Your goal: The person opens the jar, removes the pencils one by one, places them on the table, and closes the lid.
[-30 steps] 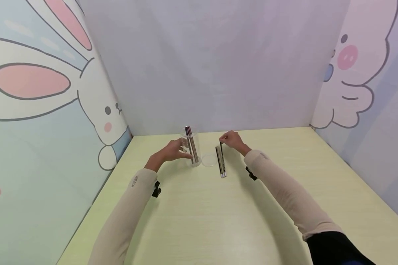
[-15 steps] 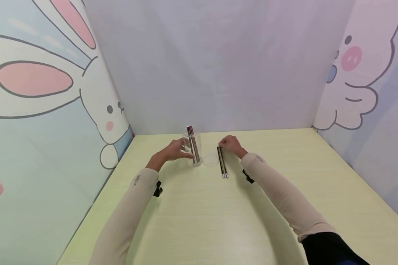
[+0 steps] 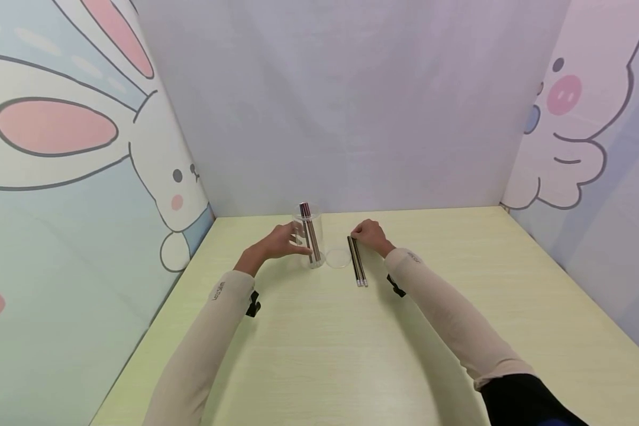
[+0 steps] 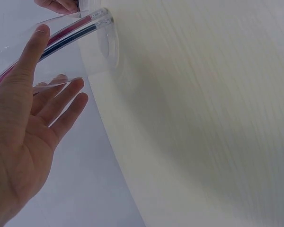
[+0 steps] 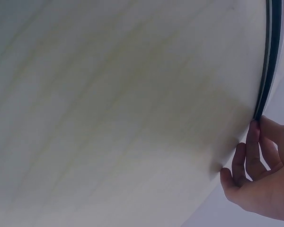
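My left hand (image 3: 278,241) curls round a clear cylindrical container (image 3: 319,232) standing at the back of the table. Several pencils (image 3: 310,232) lean inside it, their dark upper ends near the rim. In the left wrist view, the thumb lies along one side of the clear wall and the fingers (image 4: 61,106) along the other. To the right, several dark striped pencils (image 3: 358,264) lie side by side, silvery ends toward me. My right hand (image 3: 371,234) pinches the far end of a pencil (image 5: 273,42) between thumb and fingertips, seen in the right wrist view.
A clear round lid (image 3: 338,267) lies flat between the container and the loose pencils. Behind the pale wooden table (image 3: 319,343) rises a plain grey back wall (image 3: 346,118). Cartoon-printed panels (image 3: 85,248) stand at both sides.
My right hand has come slightly down and left, bringing its pencil from raised at the far end to lying alongside the others. The left hand keeps its place on the container.
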Demonstrator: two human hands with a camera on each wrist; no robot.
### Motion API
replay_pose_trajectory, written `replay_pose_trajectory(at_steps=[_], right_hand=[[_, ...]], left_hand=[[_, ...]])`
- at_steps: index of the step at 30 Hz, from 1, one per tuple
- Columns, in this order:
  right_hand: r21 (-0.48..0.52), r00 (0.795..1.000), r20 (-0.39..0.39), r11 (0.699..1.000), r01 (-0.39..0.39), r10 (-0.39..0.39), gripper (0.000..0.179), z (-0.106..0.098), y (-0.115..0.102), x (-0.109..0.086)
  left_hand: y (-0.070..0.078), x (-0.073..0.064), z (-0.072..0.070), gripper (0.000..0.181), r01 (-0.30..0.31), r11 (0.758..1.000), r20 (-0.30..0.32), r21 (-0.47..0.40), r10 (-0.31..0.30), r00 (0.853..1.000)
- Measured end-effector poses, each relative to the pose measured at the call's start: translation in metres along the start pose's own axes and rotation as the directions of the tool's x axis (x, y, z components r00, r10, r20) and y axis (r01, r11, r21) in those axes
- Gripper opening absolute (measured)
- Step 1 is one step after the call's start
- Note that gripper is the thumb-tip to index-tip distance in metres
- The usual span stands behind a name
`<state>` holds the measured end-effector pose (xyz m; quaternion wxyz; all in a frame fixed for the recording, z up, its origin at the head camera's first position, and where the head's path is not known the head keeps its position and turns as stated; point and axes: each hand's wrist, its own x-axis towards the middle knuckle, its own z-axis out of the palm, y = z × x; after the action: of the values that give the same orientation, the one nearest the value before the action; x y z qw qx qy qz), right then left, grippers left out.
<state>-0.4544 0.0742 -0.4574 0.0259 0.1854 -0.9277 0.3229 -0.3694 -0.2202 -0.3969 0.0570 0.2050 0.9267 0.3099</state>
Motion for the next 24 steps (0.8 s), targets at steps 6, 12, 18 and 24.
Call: replay_pose_trajectory(at_steps=[6,12,18,24], right_hand=[[-0.009,1.0,-0.012,1.0,0.005,-0.005,0.02,-0.001,-0.007,-0.006],[0.004,1.0,-0.02,1.0,0.011,-0.011,0.021,-0.002,-0.011,-0.01],[0.009,0.999,-0.03,0.999,0.046,-0.045,0.022,-0.004,-0.009,-0.01],[-0.005,0.99,-0.084,0.994,0.109,-0.109,0.023,-0.01,-0.008,-0.006]], left_hand=[[0.0,-0.002,-0.002,0.062,-0.003,1.0,0.001,-0.007,0.003,1.0],[0.001,-0.004,-0.003,0.065,0.011,1.0,0.0,-0.004,-0.011,1.0],[0.0,-0.004,-0.002,0.065,0.015,1.0,0.002,-0.009,-0.015,1.0],[0.003,-0.007,-0.003,0.064,0.013,1.0,0.004,-0.001,-0.013,1.0]])
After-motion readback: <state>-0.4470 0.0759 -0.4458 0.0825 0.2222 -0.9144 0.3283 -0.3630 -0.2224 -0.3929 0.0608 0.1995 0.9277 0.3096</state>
